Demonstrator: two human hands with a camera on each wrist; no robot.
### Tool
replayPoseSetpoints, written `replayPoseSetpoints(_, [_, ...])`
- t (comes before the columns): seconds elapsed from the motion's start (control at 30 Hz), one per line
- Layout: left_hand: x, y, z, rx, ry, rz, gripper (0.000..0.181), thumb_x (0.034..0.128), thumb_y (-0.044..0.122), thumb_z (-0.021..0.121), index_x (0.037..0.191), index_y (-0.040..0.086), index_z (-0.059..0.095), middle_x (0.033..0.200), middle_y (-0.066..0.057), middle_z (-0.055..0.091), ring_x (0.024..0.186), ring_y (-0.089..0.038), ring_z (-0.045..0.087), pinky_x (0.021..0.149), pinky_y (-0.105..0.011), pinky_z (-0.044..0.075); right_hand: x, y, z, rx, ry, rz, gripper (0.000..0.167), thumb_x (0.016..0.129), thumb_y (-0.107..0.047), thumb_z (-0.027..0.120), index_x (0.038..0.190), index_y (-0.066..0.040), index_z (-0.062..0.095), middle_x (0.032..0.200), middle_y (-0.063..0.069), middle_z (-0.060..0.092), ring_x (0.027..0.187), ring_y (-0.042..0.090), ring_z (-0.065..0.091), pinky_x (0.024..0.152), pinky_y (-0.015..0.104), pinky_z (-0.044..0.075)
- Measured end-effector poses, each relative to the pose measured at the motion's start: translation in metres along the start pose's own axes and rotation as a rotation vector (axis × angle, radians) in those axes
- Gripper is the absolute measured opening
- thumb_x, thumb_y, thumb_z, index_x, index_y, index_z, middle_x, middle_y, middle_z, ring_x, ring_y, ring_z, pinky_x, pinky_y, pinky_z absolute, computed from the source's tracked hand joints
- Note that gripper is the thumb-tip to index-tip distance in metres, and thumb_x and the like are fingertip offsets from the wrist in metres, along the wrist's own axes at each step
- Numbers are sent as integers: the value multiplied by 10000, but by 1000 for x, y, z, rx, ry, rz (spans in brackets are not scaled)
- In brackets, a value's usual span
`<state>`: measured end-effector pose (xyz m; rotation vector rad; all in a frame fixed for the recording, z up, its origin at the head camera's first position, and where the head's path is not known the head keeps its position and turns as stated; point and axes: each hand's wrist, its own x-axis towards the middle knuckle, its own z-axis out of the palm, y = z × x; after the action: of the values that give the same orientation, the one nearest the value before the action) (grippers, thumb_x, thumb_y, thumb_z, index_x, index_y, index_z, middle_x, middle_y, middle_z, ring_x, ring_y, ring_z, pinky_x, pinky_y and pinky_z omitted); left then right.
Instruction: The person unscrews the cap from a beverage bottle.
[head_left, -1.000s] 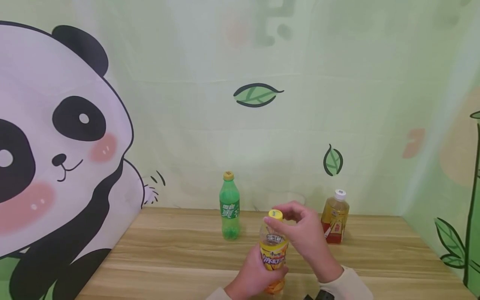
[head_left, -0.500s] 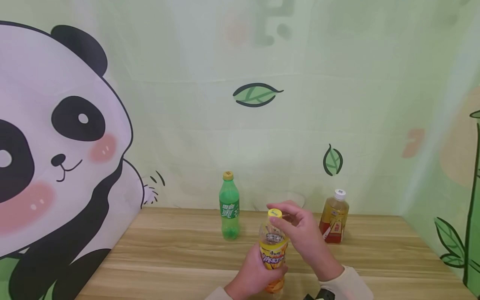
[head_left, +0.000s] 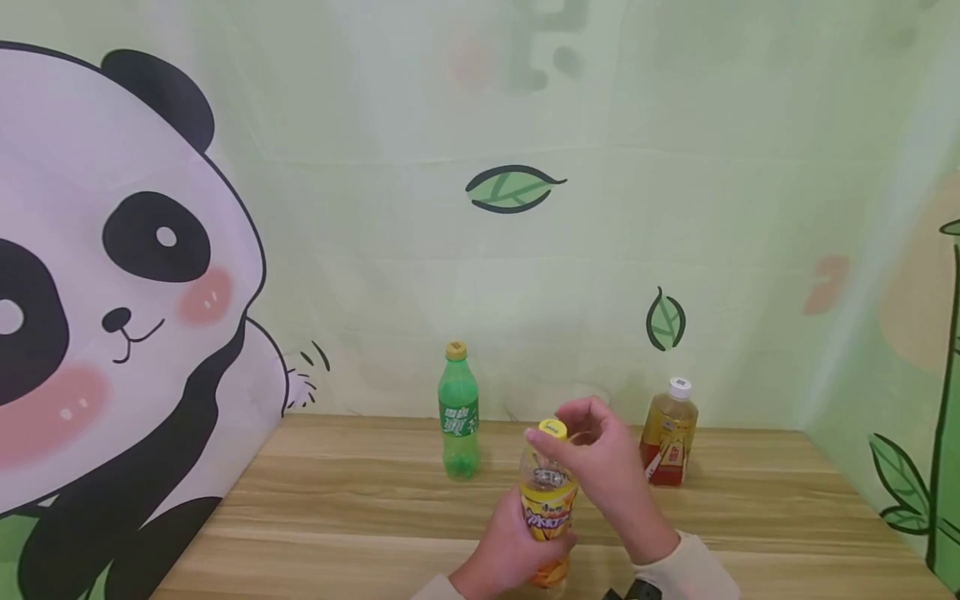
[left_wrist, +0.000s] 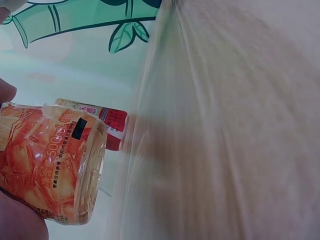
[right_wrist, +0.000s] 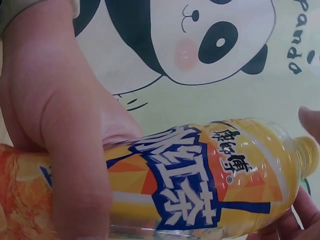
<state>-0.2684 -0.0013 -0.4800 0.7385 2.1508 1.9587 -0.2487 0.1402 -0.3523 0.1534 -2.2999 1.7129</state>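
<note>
My left hand [head_left: 513, 542] grips the middle of a clear iced tea bottle [head_left: 546, 510] with a yellow and orange label. The bottle stands nearly upright, and its base [left_wrist: 87, 180] is apart from the tabletop in the left wrist view. At the top, the thumb and forefinger of my right hand [head_left: 611, 467] pinch the yellow bottle cap [head_left: 553, 428], thumb on the near side and forefinger behind. The right wrist view shows the bottle [right_wrist: 175, 185] lying across the picture under the left hand [right_wrist: 75, 135], its neck end near the right fingertips. The cap's far side is hidden.
A green soda bottle [head_left: 459, 417] with a yellow cap stands on the wooden table [head_left: 345, 500], back left of the hands. Back right stands a squarer tea bottle [head_left: 670, 437] with a white cap. A printed panda backdrop [head_left: 375, 250] rises behind the table.
My right thumb and forefinger have shifted back and forth around the yellow cap, and the print on its top has turned. The left hand and both other bottles stay put.
</note>
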Motion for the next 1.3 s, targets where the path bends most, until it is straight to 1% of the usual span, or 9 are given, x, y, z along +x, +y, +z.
replayPoseSetpoints(0.13, [1,-1,1,-4,-8,0,551,848,185,801,1327,246,537,1191,42,682,1052,-137,672,918,-255,548,-1,-1,1,-46,57,-19,489,723,-411,927,997,-112,654,930,46,680,836,198,589,734,285,512])
replayPoseSetpoints(0.2, [1,0,1,-3,-8,4,547,850,183,801,1328,231,538,1197,12,684,1046,-133,670,911,-250,546,-2,-2,1,-61,70,-30,482,708,-414,936,961,-110,660,898,43,681,817,196,581,713,279,504])
replayPoseSetpoints(0.33, [0,2,2,2,-7,-4,541,852,171,796,1327,213,540,1210,-44,683,1034,-124,668,901,-244,543,-3,-3,1,-72,83,-34,456,707,-422,935,929,-118,679,876,28,695,827,187,594,737,281,504])
replayPoseSetpoints(0.43, [0,3,1,2,-8,-9,543,854,146,787,1332,212,538,1207,-31,682,1035,-122,667,902,-243,544,-3,-4,0,-77,86,-39,423,713,-430,929,926,-138,708,865,17,708,852,182,606,777,295,502])
replayPoseSetpoints(0.67, [1,0,0,-10,-9,-25,568,854,170,794,1350,227,524,1203,28,676,1057,-129,666,921,-263,547,-3,-4,-2,-56,65,-74,345,752,-383,912,960,-151,763,901,22,719,882,163,618,840,315,491])
replayPoseSetpoints(0.9, [0,-1,0,-14,-3,-8,560,852,160,792,1342,205,525,1223,-69,674,1041,-138,667,906,-258,549,-1,1,-2,-28,32,-123,244,808,-287,879,989,-153,785,977,29,744,873,154,660,853,297,520])
replayPoseSetpoints(1.03, [0,0,0,3,7,-3,558,845,158,796,1334,195,530,1206,-69,681,1024,-130,669,893,-247,550,0,2,-2,2,4,-131,214,852,-217,837,1047,-145,784,1005,47,724,896,159,658,844,279,538])
replayPoseSetpoints(1.2, [0,1,-1,23,15,-5,567,841,158,799,1336,194,524,1214,-85,679,1020,-118,665,889,-239,548,1,4,-2,9,-19,-134,222,885,-165,791,1105,-142,778,1025,52,706,926,158,645,854,276,539])
replayPoseSetpoints(1.3, [0,0,-1,20,14,-4,571,839,153,800,1337,189,525,1223,-105,676,1024,-118,663,892,-240,545,1,4,-1,2,-27,-132,270,893,-164,780,1161,-138,757,1059,54,704,953,166,636,861,283,537])
